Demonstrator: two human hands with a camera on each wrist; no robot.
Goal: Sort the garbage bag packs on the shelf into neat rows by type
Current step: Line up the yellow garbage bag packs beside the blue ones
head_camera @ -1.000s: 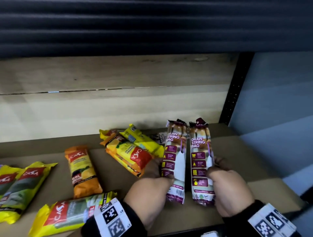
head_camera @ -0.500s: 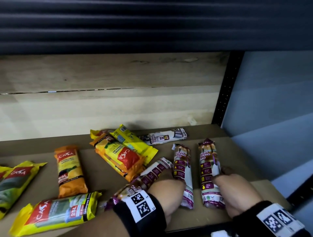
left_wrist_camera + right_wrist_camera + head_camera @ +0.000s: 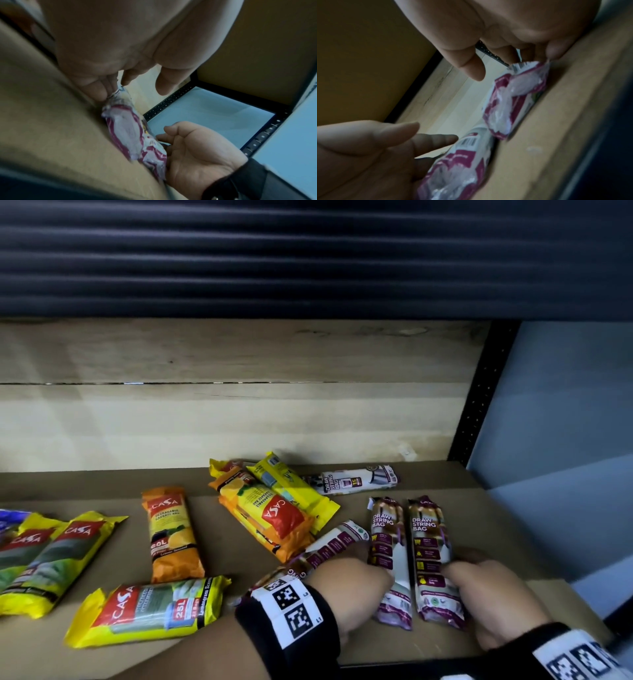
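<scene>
Two purple draw string bag packs lie flat and parallel near the shelf's right front: the left pack (image 3: 388,542) (image 3: 462,162) and the right pack (image 3: 428,542) (image 3: 518,97). My left hand (image 3: 356,587) (image 3: 376,148) touches the left pack's outer side with straight fingers. My right hand (image 3: 479,587) (image 3: 197,148) rests against the right pack's outer side, thumb loose above it. A third purple pack (image 3: 335,546) lies slanted under my left wrist. A white draw string pack (image 3: 356,479) lies crosswise at the back.
A pile of orange and yellow packs (image 3: 270,508) sits mid-shelf. A lone orange pack (image 3: 171,535), a yellow 25L pack (image 3: 154,611) and yellow-green packs (image 3: 51,556) lie leftward. A black upright post (image 3: 479,405) bounds the cardboard-lined shelf (image 3: 513,525) on the right.
The two purple packs, held upright in both hands a second ago, now lie flat and closer together. My left hand has slid right against the left pack.
</scene>
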